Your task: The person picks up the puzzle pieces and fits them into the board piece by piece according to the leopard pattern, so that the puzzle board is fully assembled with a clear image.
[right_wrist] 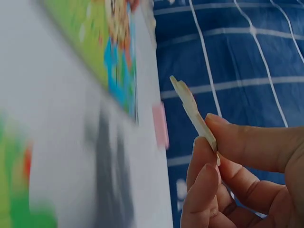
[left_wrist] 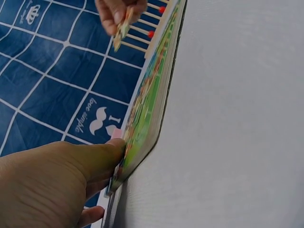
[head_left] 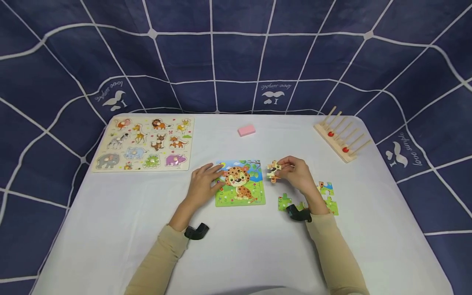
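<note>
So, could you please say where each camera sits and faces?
Head: on the head, facing forward and down at the puzzle; left hand, right hand show.
Left wrist: on it, facing along the puzzle; left hand near, right hand beyond.
Right wrist: on it, facing the piece; right hand shows.
Wrist views share the puzzle and pink block.

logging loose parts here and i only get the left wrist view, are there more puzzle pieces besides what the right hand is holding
Observer: Yes, loose jigsaw pieces lie on the table, to the right of the jigsaw board.
Operator: ok and what picture is on that board, i only get it nearly edge-on
Observer: A spotted leopard cub sitting on grass.
Operator: anything else out past the left hand
Observer: Yes, an animal peg puzzle lies at the table's far left.
</note>
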The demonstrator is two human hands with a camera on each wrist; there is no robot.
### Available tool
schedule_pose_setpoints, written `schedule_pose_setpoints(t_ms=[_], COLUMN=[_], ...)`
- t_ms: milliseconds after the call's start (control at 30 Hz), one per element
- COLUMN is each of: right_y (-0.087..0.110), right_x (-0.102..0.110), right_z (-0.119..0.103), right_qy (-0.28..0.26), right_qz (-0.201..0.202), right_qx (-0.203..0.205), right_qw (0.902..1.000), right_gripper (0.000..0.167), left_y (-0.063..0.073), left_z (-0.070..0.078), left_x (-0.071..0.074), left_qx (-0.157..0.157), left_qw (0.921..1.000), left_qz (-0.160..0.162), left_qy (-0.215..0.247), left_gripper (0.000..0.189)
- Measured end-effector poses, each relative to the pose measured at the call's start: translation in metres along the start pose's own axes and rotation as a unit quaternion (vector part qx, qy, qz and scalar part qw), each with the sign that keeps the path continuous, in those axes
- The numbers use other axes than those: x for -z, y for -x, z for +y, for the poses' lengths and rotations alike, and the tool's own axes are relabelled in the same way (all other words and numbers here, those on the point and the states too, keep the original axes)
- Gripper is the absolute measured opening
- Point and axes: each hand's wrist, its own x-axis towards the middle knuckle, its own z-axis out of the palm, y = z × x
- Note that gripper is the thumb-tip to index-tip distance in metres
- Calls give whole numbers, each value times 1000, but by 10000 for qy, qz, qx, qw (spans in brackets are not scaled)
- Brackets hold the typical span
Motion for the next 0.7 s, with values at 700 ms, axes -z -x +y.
schedule_pose_setpoints(t_ms=[700], right_y=[-18], right_x=[-83], right_z=[-25], right_qy=[346], right_qz=[-631], right_qx=[431], right_qw=[9965], right_gripper=[22], left_y=[0], left_z=[3], left_x=[-1], left_qx=[-219], left_qw=[9992], left_qz=[108], left_qy=[-308], left_gripper=[43])
